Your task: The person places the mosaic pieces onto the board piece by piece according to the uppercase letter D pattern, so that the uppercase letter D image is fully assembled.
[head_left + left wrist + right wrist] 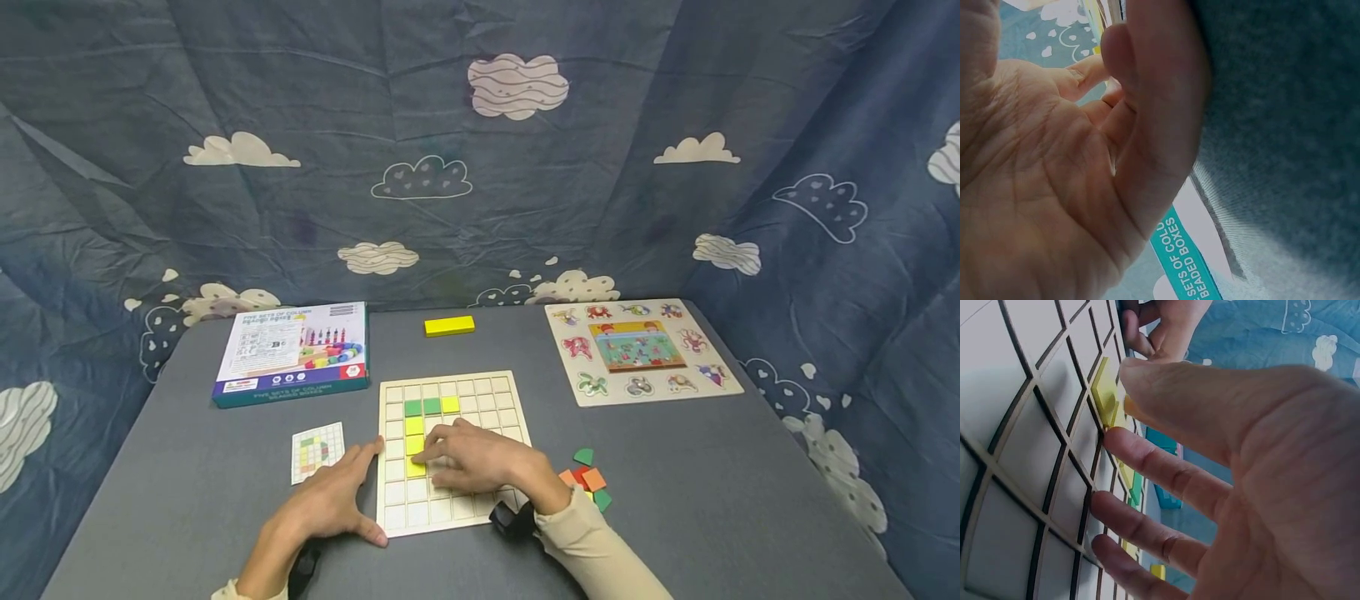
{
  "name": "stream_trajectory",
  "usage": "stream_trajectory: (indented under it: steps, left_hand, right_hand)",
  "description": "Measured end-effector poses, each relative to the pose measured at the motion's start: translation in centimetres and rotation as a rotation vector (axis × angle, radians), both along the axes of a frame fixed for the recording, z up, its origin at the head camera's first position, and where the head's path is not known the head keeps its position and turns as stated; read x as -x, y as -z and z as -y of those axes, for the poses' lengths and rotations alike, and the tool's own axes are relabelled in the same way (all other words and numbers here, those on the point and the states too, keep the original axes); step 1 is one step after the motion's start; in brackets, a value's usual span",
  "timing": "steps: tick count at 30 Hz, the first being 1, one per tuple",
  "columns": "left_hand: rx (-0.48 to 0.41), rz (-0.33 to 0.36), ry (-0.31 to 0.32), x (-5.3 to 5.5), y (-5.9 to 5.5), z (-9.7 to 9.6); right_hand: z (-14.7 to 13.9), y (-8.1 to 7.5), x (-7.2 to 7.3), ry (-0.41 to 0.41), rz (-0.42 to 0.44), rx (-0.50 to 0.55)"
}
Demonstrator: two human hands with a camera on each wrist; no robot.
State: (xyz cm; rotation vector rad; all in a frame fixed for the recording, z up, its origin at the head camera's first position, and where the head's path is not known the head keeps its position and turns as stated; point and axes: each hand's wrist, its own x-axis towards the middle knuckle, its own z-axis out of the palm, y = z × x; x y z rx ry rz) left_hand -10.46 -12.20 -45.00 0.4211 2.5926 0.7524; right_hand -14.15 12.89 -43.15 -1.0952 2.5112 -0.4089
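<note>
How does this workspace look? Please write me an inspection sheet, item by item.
Surface: dark grey table, flat.
Job's things: grid board, showing two green tiles and four yellow tiles; card to its left; loose pieces to its right, partly hidden.
Clutter: box, yellow block and puzzle, towards the back.
Grippers: left hand at the board's left edge; right hand at the nearest yellow tile.
Cables: nothing seen.
Surroundings: blue cloth with cloud prints.
</note>
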Motion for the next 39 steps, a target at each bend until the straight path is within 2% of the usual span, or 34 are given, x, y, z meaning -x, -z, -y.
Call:
stream_trajectory:
  steps: [6, 15, 26, 39]
  left_hand:
    - [0.004, -0.01, 0.003, 0.0, 0.1, -0.1]
    - [-0.001, -0.014, -0.006, -0.1, 0.0, -0.1]
    - [-0.013, -0.023, -0.002, -0.2, 0.2, -0.1]
    - [-0.02, -0.013, -0.008, -0.3, 0.3, -0.1]
  right_hand:
    - [-0.9, -0.3, 0.1, -0.024, -0.04, 0.051]
    - [-3.3, -0.9, -0.8, -0.024, -0.084, 0.09]
    - [-7.1, -1.4, -2.3, 0.009, -0.059, 0.115]
    - [-11.7, -1.4, -3.0, 0.155, 0.032, 0.157]
